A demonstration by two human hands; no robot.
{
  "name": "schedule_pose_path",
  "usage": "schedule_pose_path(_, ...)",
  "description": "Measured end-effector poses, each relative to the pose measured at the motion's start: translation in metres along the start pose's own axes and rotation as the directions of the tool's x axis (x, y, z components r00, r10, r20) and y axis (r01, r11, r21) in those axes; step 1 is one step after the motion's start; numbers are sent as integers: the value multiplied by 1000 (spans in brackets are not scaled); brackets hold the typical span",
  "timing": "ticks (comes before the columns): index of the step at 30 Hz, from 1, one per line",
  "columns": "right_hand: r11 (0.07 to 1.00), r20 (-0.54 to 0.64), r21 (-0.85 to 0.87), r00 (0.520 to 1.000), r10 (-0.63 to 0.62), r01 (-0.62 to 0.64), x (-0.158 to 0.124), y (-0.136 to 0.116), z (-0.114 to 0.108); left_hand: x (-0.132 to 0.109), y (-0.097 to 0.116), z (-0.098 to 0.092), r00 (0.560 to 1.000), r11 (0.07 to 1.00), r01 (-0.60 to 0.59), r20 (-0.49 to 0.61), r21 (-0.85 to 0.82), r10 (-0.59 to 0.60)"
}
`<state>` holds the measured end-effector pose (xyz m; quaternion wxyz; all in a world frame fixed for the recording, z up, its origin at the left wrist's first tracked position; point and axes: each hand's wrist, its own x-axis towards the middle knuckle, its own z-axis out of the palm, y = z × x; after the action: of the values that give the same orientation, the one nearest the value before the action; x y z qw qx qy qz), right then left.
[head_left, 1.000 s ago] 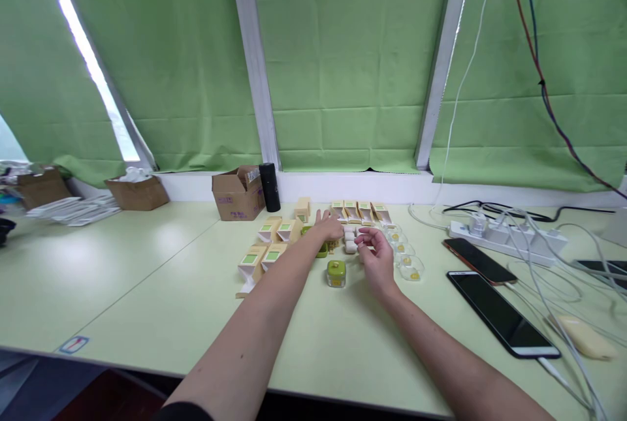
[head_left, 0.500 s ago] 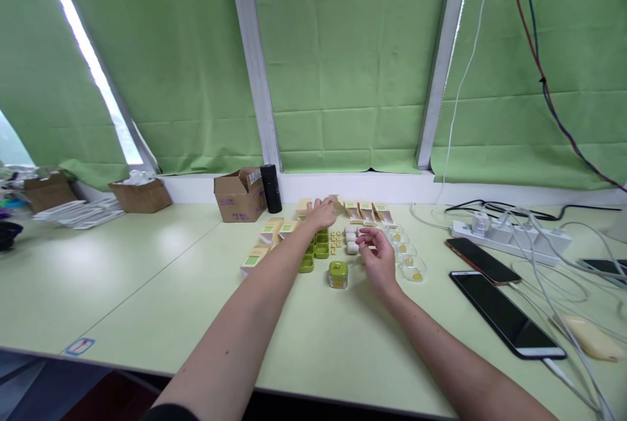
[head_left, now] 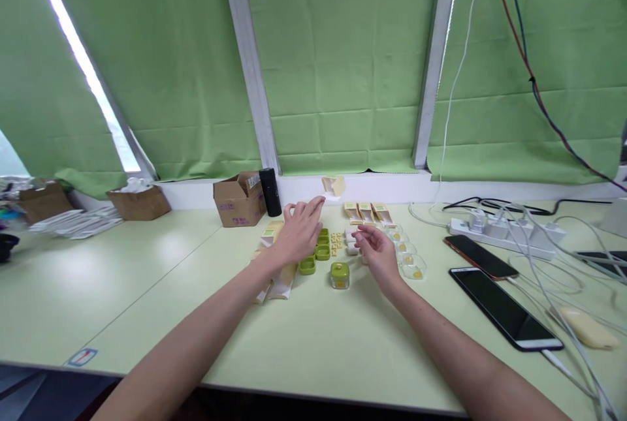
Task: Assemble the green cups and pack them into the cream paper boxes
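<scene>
Fingers [head_left: 309,209] of our left hand [head_left: 298,235] stretch, slightly parted, to a carton [head_left: 334,186] near the far edge of the table [head_left: 382,343], our right hand [head_left: 377,252] half-curled, both grips unclear; we're probably handling cartons, needing a sure pinch next.

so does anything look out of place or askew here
One small cream carton by the left hand looks odd: it shows against the white ledge, apart from the row of three similar cartons. Whether the hand holds it is unclear.
</scene>
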<state>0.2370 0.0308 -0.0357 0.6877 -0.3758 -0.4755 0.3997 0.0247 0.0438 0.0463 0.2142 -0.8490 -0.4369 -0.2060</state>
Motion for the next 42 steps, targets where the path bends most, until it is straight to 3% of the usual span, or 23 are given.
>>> schedule_pose_path(3,978,85,112,983,164,-173,2,-9,2,-36,25,-14,997,991,-78,29,106,76)
schedule_pose_path(5,949,137,209,968,211,-236,3,-15,2,-57,37,-15,988,979,-142,75,143,133)
schedule_pose_path(8,936,142,275,972,188,-221,4,-18,2,-80,44,-8,975,970,-217,68,106,210)
schedule_pose_path(11,962,110,220,984,141,-162,2,-17,2,-90,42,-1,967,968,-250,-46,-4,249)
schedule_pose_path(15,984,123,157,990,67,-86,-1,-16,2,-86,37,-3,970,964,-214,-152,-156,191)
schedule_pose_path(19,985,133,169,991,4,-27,-5,-18,4,-69,33,-2,964,930,-73,-264,-361,-27)
schedule_pose_path(23,988,165,123,980,-112,92,-11,-19,6,-44,33,6,962,820,59,-185,-570,-198)
schedule_pose_path(27,954,199,-52,939,-281,297,-17,-18,4,-28,35,17,968,738,93,-112,-668,-224)
schedule_pose_path(29,890,258,-147,886,-387,431,-20,-18,2,-27,37,22,964,748,35,-174,-663,-199)
schedule_pose_path(31,785,327,-219,802,-500,579,-21,-18,0,-31,36,27,946,777,-35,-271,-628,-176)
schedule_pose_path(34,644,387,-279,697,-604,713,-21,-18,-3,-40,32,33,890,863,-151,-447,-482,-94)
schedule_pose_path(38,590,343,-345,683,-645,730,-18,-14,-6,-47,24,36,795,945,-249,-601,-211,75)
schedule_pose_path(42,578,301,-404,699,-648,709,-15,-7,-8,-50,21,36,761,958,-249,-640,-141,104)
